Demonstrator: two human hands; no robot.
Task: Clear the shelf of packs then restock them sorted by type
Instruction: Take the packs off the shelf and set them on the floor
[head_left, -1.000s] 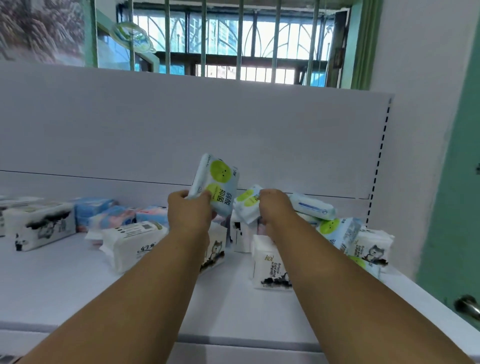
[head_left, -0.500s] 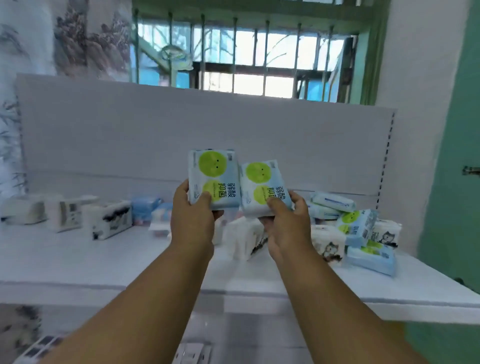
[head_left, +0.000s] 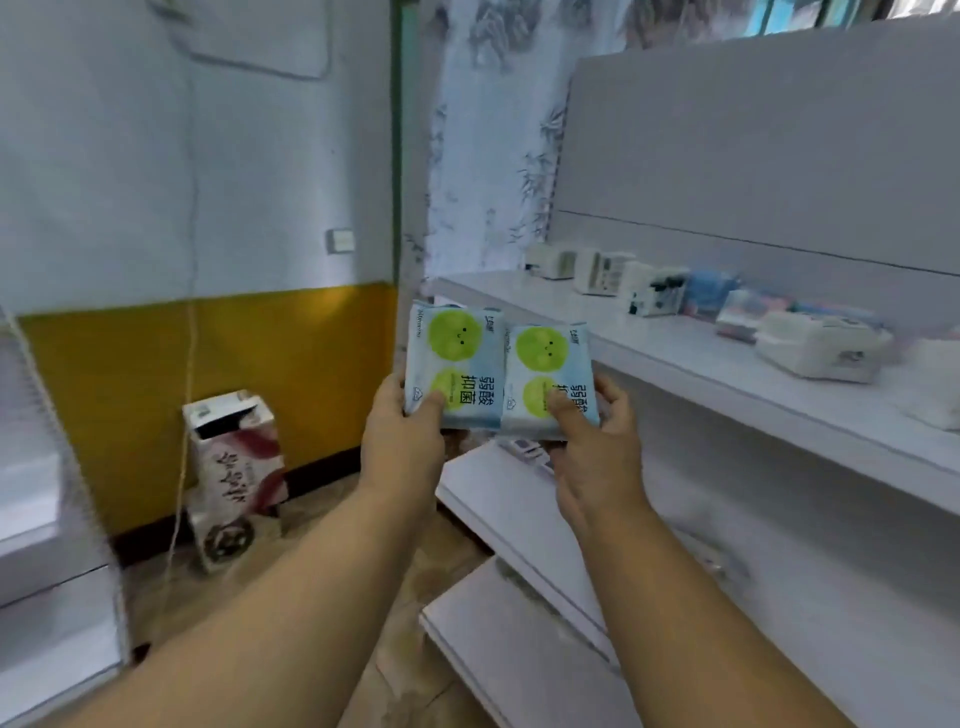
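Head view. Since the earlier frames both packs have come away from the pile on the shelf (head_left: 727, 364), and the view has swung left, so the shelf now runs off toward 3 o'clock while a yellow-and-white wall fills the 9 o'clock side. The left hand (head_left: 402, 441) grips the left pack (head_left: 454, 366) by its lower edge, thumb pressed across the front; the right hand (head_left: 597, 447) grips the right pack (head_left: 548, 379) the same way. The two packs touch side by side, upright, held in the air off the left end of the shelf. This suggests the clearing step is under way, with one matched pair lifted out for sorting.

Both packs look alike: pale blue soft wrappers, each with a large green smiling circle above a smaller green circle and dark printed characters. They appear light and squashy.

Other packs (head_left: 821, 348), white and blue, remain on the shelf toward 2 o'clock, so clearing is not finished. A lower shelf (head_left: 498, 488) sits beneath the hands. A printed carton (head_left: 234, 478) stands on the floor at 8 o'clock.
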